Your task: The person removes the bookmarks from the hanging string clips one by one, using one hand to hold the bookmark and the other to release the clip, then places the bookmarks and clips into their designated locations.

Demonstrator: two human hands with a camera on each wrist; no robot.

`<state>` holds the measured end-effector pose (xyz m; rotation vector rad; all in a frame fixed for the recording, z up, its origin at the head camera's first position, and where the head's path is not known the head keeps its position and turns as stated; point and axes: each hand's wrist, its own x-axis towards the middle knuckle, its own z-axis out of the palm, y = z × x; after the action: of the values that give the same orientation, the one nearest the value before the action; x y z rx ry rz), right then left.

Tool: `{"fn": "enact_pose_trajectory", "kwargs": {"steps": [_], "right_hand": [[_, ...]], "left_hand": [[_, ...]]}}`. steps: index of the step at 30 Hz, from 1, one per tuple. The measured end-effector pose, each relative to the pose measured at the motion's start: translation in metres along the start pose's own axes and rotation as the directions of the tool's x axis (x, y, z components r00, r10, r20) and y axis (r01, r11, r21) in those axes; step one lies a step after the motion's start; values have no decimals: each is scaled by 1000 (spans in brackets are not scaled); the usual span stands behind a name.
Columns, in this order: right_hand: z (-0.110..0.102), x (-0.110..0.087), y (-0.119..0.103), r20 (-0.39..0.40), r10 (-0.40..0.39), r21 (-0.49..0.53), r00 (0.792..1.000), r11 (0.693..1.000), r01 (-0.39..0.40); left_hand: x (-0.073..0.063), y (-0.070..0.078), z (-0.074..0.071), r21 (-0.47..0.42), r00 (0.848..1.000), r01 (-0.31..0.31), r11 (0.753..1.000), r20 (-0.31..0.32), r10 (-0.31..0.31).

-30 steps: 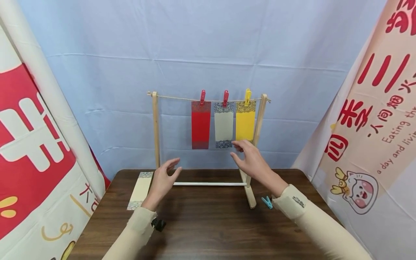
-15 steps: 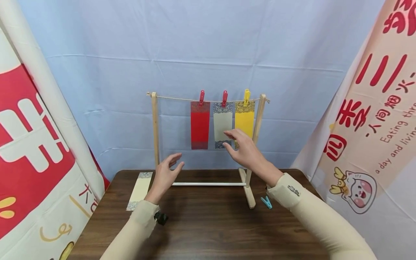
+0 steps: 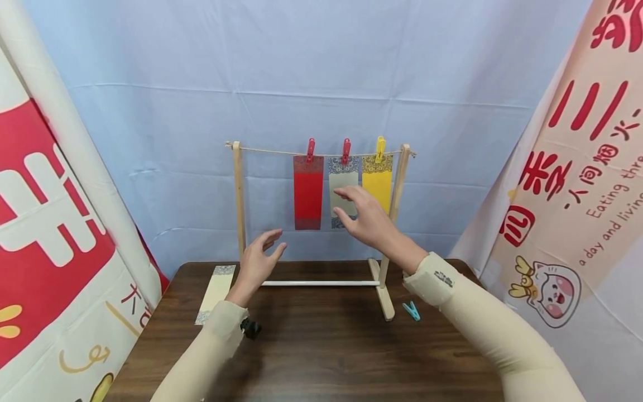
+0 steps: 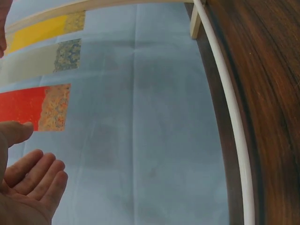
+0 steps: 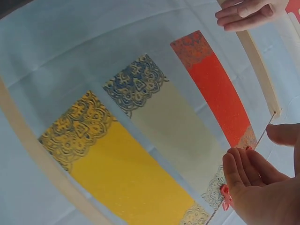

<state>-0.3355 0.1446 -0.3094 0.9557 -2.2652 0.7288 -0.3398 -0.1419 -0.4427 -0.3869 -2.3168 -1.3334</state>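
Note:
Three patterned cards hang from a string: a red card (image 3: 308, 195), a grey card (image 3: 337, 178) and a yellow card (image 3: 378, 187). Red clothespins (image 3: 346, 151) hold the red and grey ones; a yellow clothespin (image 3: 380, 149) holds the third. My right hand (image 3: 369, 218) is raised in front of the grey and yellow cards, fingers relaxed and holding nothing, covering parts of both. Lower and to the left, my left hand (image 3: 257, 262) hovers by the frame's left post with loose fingers and nothing in them. In the left wrist view its thumb overlaps the red card (image 4: 21, 110).
The string (image 3: 273, 151) runs between two wooden posts (image 3: 238, 195), with a white bar (image 3: 321, 283) low down. A cream card (image 3: 216, 293) lies on the brown table (image 3: 321, 352) at left, a blue clothespin (image 3: 411, 311) at right. A blue cloth (image 3: 191, 111) hangs behind.
My right hand has risen and moved left, from beside the yellow card to in front of the grey one. My left hand has shifted slightly up and right. The hanging cards keep their places.

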Motion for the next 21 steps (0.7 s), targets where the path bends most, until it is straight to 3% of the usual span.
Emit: {"fn": "enact_pose_trajectory", "kwargs": {"steps": [6,21], "right_hand": [[0,12,-3,8,-4,9,1000,1000,4],[-8,42,-11,-50,-45,2,998,999,45]], "left_hand": [[2,-2,4,-13,999,20,1000,26,-20],[18,0,9,-47,999,-16,999,44,18]]}}
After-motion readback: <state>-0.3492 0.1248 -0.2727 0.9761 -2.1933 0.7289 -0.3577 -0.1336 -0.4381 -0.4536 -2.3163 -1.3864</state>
